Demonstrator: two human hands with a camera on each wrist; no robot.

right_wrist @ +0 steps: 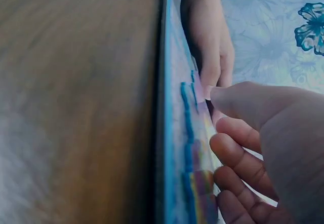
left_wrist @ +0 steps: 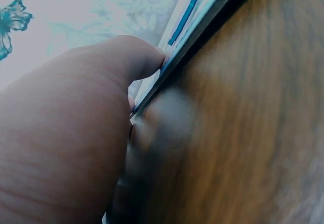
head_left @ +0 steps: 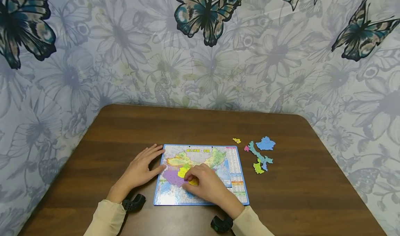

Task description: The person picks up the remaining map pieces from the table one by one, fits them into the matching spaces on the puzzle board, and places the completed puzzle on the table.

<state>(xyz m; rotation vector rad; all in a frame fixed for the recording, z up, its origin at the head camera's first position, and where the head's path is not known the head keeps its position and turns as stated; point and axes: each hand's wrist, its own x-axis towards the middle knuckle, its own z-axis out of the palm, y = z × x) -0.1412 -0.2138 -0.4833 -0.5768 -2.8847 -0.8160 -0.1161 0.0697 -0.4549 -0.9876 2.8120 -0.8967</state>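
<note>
A map puzzle board (head_left: pixel 175 197) with a blue border lies flat on the table. My left hand (head_left: pixel 139 171) rests at its left edge with spread fingers, the thumb on the border; the left wrist view shows that thumb (left_wrist: pixel 144 62) at the board's side. Over the middle of the map, my right hand (head_left: pixel 207 184) curls thumb and fingers about a yellow puzzle piece (head_left: pixel 193 182), partly hidden by the hand. A purple piece (head_left: pixel 172 177) and a bright yellow piece (head_left: pixel 183 171) lie beside it on the map. Curled fingers (right_wrist: pixel 233 150) meet the board in the right wrist view.
Right of the board lie loose pieces: a blue one (head_left: pixel 266 143), a teal one (head_left: pixel 258 154), a lime one (head_left: pixel 258 167), a pink one (head_left: pixel 246 148) and a small yellow one (head_left: pixel 236 140). The wooden table (head_left: pixel 150 125) meets a butterfly-patterned wall covering (head_left: pixel 131 73) behind.
</note>
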